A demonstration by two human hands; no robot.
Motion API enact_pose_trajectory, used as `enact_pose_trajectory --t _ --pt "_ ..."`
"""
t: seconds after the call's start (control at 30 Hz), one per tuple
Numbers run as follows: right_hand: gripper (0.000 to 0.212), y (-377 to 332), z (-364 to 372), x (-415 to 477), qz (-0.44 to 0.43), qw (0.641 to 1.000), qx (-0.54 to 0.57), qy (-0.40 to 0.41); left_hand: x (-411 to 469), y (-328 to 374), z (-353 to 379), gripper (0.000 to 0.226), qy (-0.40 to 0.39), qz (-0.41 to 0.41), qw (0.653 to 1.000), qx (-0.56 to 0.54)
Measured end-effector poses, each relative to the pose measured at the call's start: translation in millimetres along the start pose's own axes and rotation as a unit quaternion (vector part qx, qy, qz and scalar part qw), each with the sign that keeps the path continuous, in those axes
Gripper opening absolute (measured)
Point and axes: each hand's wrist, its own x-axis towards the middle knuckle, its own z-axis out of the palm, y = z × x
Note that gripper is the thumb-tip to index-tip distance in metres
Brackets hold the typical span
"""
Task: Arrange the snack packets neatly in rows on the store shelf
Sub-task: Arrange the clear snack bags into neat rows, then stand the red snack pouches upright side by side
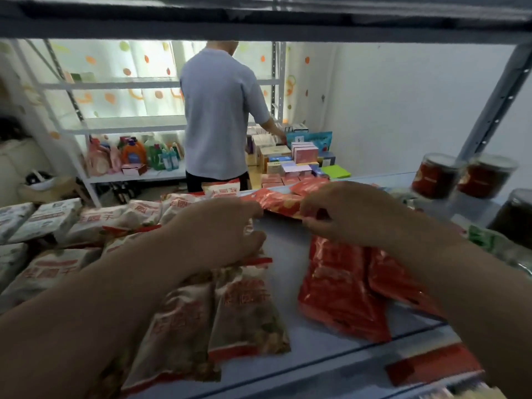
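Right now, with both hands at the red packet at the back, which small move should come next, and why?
Probably turn the red packet lengthwise and lay it behind the front red packets. It lies crosswise, pinched by the right hand, with the left hand at its other end; bare shelf shows there.

Shiny red snack packets (339,286), white packets (247,306) with red lettering and red edges, a pale blue shelf (285,240), a white curtain (138,70) dotted orange and green, a pale grey shirt (218,110).
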Motion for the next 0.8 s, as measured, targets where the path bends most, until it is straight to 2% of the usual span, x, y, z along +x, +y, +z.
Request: enact_pose_trajectory --t 0.17,0.23,0.3,0.4,0.53,0.67,0.8 --pt "0.026 76 -1 27 0.055 0.997 0.052 -0.017 66 21 9 0.039 -0.036 -0.136 0.985 -0.100" --pt "0.027 102 6 44 0.077 0.993 0.081 -0.039 89 30 14 0.033 -0.069 -0.186 0.962 -0.189" --pt "0.033 123 15 59 0.099 0.987 0.089 -0.087 107 36 18 0.037 -0.090 -0.225 0.932 -0.270" --pt "0.042 143 31 75 0.123 0.975 0.096 -0.160 124 36 25 0.045 -0.102 -0.256 0.916 -0.292" --pt "0.055 156 47 81 0.129 0.968 0.112 -0.183 129 40 31 0.030 -0.130 -0.294 0.891 -0.321" --pt "0.056 159 51 78 0.148 0.955 0.198 -0.162 132 40 40 0.019 -0.070 -0.299 0.883 -0.356" --pt "0.086 163 55 73 0.209 0.922 0.296 -0.135 138 38 43 0.017 -0.007 -0.308 0.860 -0.408"
